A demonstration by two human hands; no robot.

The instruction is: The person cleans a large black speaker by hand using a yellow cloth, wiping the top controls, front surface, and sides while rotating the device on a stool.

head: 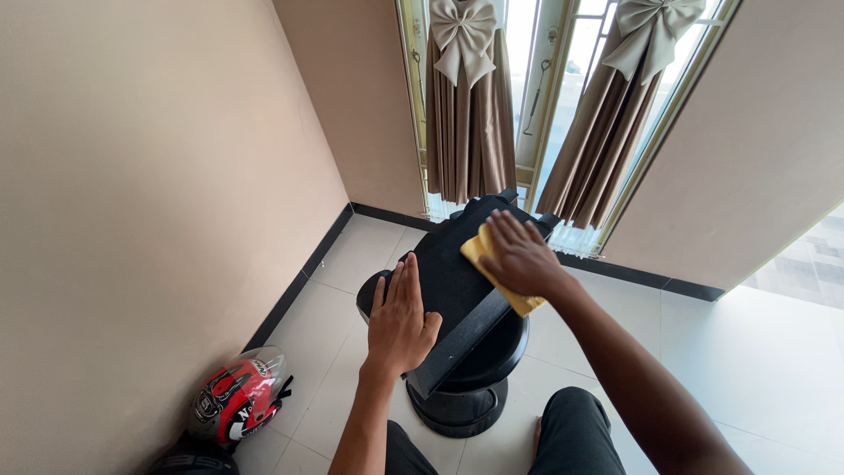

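A flat black panel [448, 273] lies tilted on top of a round black pedestal stand [462, 400]. My left hand [400, 321] rests flat on the panel's near left edge, fingers together and stretched out. My right hand [519, 255] presses a yellow cloth [523, 303] against the panel's far right part. The cloth shows at both sides of the hand and is mostly covered by it.
A red, white and grey helmet [237, 400] lies on the tiled floor by the left wall. Two brown tied curtains [470, 114] with bows hang at the windows behind the stand. My knee in dark trousers [576, 431] is beside the stand's base.
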